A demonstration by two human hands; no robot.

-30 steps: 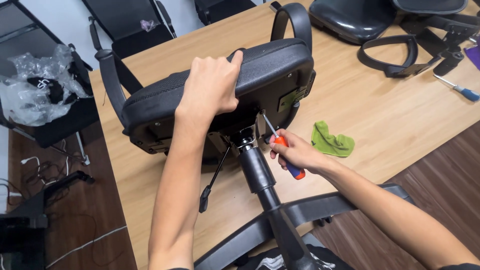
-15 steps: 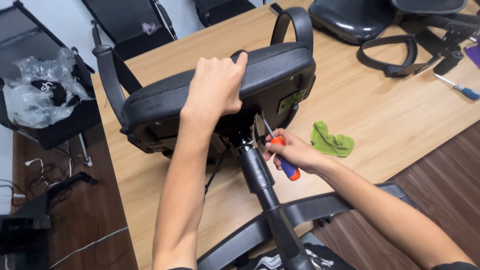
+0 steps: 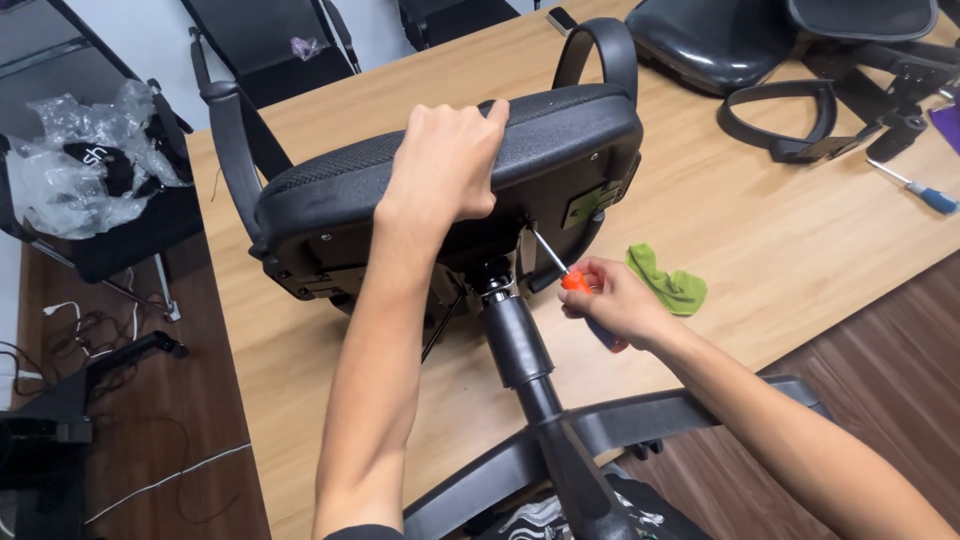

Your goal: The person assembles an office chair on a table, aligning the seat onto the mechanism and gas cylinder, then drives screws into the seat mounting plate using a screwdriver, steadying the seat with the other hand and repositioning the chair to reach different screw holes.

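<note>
- Wooden tabletop [image 3: 800,250] filled most of the view, dark wood floor [image 3: 880,350] at 4 o'clock, more black chair parts along the top edge.
- Black office chair seat [image 3: 560,140] lay tipped on its side on the tabletop, underside facing the camera, armrest loops at 12 and 9 o'clock.
- Left hand [image 3: 445,165] was clamped over the seat's upper edge, fingers curled around the padding.
- Right hand [image 3: 610,300] was closed around the orange-handled screwdriver [image 3: 560,268], just at 4 o'clock from the seat's centre.
- Screwdriver shaft pointed up toward 11 o'clock, tip at the metal plate under the seat.
- Black gas-lift column [image 3: 515,340] ran from the seat underside down to the star base [image 3: 640,420] at 6 o'clock.
- Green cloth [image 3: 670,285] lay on the tabletop just beside the right hand, at 3 o'clock.
- Blue-handled screwdriver [image 3: 925,193] lay far off at 2 o'clock.
- Crumpled clear plastic wrap [image 3: 85,165] sat at 9 o'clock.
</note>
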